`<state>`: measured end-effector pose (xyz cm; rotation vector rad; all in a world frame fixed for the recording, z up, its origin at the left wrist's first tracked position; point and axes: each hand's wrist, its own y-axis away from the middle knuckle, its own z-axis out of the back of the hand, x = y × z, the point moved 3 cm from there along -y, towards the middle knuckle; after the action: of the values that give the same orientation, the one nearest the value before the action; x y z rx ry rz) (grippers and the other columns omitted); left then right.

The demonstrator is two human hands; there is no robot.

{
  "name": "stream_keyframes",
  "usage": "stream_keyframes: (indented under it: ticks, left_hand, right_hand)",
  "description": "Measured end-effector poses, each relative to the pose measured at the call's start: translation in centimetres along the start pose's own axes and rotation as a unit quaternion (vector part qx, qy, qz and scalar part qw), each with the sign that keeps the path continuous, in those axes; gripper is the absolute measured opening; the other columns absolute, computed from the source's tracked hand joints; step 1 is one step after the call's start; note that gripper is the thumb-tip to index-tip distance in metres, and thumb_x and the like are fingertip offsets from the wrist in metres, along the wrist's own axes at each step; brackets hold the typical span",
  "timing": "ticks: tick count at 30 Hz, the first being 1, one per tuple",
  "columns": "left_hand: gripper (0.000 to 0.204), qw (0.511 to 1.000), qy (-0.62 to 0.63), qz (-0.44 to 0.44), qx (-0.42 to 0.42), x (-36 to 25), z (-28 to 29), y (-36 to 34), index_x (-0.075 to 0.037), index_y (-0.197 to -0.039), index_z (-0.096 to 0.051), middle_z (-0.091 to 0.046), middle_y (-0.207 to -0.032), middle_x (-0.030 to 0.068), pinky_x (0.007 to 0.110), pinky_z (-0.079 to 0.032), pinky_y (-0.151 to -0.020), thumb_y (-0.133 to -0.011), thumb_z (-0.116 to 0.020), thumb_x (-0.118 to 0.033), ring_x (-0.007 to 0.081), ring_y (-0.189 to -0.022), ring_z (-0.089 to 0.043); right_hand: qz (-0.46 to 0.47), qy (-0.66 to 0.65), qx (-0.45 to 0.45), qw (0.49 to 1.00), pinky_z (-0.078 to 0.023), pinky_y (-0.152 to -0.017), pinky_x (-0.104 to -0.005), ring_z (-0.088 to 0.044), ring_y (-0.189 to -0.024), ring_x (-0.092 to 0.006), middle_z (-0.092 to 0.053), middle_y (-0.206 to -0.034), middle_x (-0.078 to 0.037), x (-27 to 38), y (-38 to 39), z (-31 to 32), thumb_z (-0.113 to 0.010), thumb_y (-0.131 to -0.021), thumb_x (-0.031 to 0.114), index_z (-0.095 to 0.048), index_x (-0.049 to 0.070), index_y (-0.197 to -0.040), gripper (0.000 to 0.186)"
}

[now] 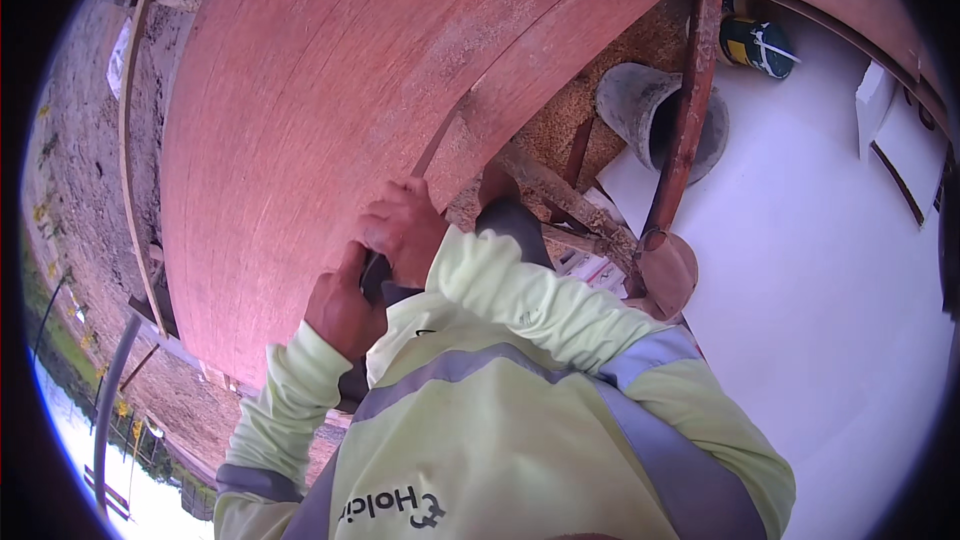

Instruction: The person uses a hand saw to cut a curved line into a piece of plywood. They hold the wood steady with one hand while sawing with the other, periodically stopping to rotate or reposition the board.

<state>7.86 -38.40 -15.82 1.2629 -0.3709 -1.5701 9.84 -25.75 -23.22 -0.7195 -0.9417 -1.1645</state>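
A reddish-brown wood sheet (pixel 300 90) spreads in front of me and to the left, with sawdust on it and a long dark line running to its far edge. A dark, narrow blade, seemingly a handsaw (pixel 440 140), points away from me and meets the sheet at that line. My left hand (pixel 345 307) is closed round the saw's dark handle. Just ahead of it, my right hand (pixel 405 230) is closed with bent fingers at the rear of the blade. The saw's teeth cannot be made out.
A grey bucket (pixel 625 105) lies tipped among sawdust (pixel 655 40) on the right, behind a slanted reddish timber (pixel 690 100). Farther back is a dark green and yellow tub (pixel 758 48). Crossed timbers (pixel 560 190) stand close by my right arm. A metal rail (pixel 112 390) curves at the left.
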Motion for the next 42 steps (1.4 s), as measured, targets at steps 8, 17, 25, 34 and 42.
stream_keyframes:
  ticks: [8,17,25,34,42]
  left_hand:
    - [0.031,0.998,-0.032,-0.026,-0.048,-0.5,-2.0,-9.9,-0.002,-0.109,-0.047,-0.064,-0.085,0.0329,0.058,-0.05,-0.069,-0.08,-0.058,-0.004,0.0531,-0.083,-0.062]
    - [0.029,0.999,-0.031,-0.009,0.0,0.7,-0.8,-5.1,-0.002,-0.11,-0.048,-0.067,-0.084,0.0257,0.054,-0.052,-0.066,-0.081,-0.054,-0.001,0.0482,-0.077,-0.065]
    - [0.032,1.0,0.014,-0.003,-0.004,1.1,-1.4,-6.5,-0.002,-0.109,-0.046,-0.065,-0.082,0.029,0.057,-0.05,-0.066,-0.08,-0.058,-0.002,0.0507,-0.078,-0.063]
    - [0.031,0.999,-0.01,-0.04,-0.036,2.4,-2.6,-9.9,-0.005,-0.11,-0.052,-0.067,-0.085,0.0263,0.053,-0.051,-0.067,-0.08,-0.056,-0.002,0.05,-0.079,-0.063]
    - [0.048,0.999,0.024,0.023,0.015,2.2,-0.5,-2.3,-0.004,-0.12,-0.045,-0.065,-0.081,0.0294,0.056,-0.05,-0.067,-0.075,-0.062,-0.003,0.0491,-0.075,-0.064]
  right_hand:
    - [-0.017,0.024,0.029,0.999,-0.043,-0.075,-0.0434,-0.057,-0.083,-0.029,-0.059,-0.076,-0.002,-9.8,-3.2,3.2,-0.082,-0.056,0.023,-0.054,0.014,-0.074,0.035]
    - [-0.031,0.004,0.034,0.999,-0.04,-0.083,-0.0463,-0.057,-0.091,-0.0278,-0.063,-0.081,-0.002,-4.3,-1.5,1.3,-0.076,-0.065,0.026,-0.059,0.015,-0.077,0.023]
    - [-0.03,0.042,0.066,0.996,-0.042,-0.081,-0.0454,-0.056,-0.093,-0.0289,-0.062,-0.083,-0.003,-5.8,-2.5,2.1,-0.082,-0.055,0.023,-0.057,0.014,-0.077,0.034]
    - [-0.055,0.047,0.061,0.995,-0.041,-0.082,-0.0445,-0.057,-0.089,-0.0291,-0.063,-0.082,-0.005,-8.1,-3.2,2.5,-0.079,-0.06,0.023,-0.059,0.015,-0.078,0.028]
    - [0.005,0.062,0.072,0.995,-0.043,-0.085,-0.0443,-0.057,-0.095,-0.0294,-0.064,-0.089,-0.005,-1.5,-1.6,0.3,-0.079,-0.061,0.026,-0.062,0.015,-0.084,0.031]
